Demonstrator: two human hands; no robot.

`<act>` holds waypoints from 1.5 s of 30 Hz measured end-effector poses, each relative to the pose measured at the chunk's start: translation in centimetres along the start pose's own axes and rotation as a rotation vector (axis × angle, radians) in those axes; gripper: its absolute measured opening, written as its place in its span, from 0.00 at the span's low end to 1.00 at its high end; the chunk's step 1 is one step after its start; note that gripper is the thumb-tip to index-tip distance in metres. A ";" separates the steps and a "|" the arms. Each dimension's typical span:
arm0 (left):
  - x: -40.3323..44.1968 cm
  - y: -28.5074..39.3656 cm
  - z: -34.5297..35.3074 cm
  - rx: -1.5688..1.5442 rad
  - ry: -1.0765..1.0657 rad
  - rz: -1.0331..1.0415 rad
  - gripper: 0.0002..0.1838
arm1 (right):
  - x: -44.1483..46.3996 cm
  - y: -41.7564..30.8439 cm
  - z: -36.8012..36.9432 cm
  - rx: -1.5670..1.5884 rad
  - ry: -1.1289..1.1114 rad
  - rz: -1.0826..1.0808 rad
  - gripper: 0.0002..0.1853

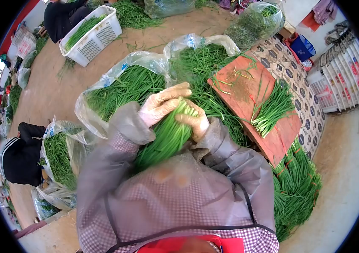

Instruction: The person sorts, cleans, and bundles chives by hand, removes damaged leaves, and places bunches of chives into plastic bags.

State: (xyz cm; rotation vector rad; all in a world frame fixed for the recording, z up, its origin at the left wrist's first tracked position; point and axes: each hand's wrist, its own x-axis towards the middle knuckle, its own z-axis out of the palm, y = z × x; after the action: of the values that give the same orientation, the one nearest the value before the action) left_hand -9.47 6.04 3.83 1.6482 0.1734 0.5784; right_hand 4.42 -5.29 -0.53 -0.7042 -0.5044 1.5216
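A thick bunch of green chives (169,137) is held upright in front of my chest, pale stem ends at the top. My left hand (161,103), in a whitish glove, lies against its left side near those ends, the fingers curving over them. On the other side my right hand (195,121), gloved too, wraps round the bunch just below the stem ends. Part of the leaves is hidden against my grey translucent coverall. To the right, a reddish board (247,78) carries a second, smaller bunch of chives (274,107).
Plastic bags of loose chives (131,86) stand ahead. Stacked tied bundles (295,189) are at my lower right. A white crate (93,38) with chives is at upper left. A seated person (23,154) is at left, beside another open bag (59,158).
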 end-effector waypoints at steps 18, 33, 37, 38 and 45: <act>-2.9 -2.5 1.3 -0.382 0.269 -0.172 0.31 | 0.3 -0.1 0.3 0.040 0.056 -0.067 0.20; -4.4 -3.3 2.5 -0.418 0.437 -0.272 0.19 | 0.0 0.0 0.6 -0.005 0.166 -0.042 0.24; -4.0 -2.6 2.9 -0.398 0.418 -0.246 0.22 | -0.1 0.3 0.3 0.038 0.148 -0.055 0.26; -4.0 -2.5 3.0 -0.396 0.412 -0.237 0.23 | -0.2 0.3 0.3 0.066 0.136 -0.054 0.27; -4.0 -2.9 3.5 -0.361 0.388 -0.189 0.26 | -0.5 -0.2 0.7 0.014 0.071 -0.118 0.30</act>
State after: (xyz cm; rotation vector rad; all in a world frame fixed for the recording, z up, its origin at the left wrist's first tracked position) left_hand -10.70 1.74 -0.27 1.1450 0.4749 0.7340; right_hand 4.05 -5.68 0.21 -0.7034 -0.4729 1.3839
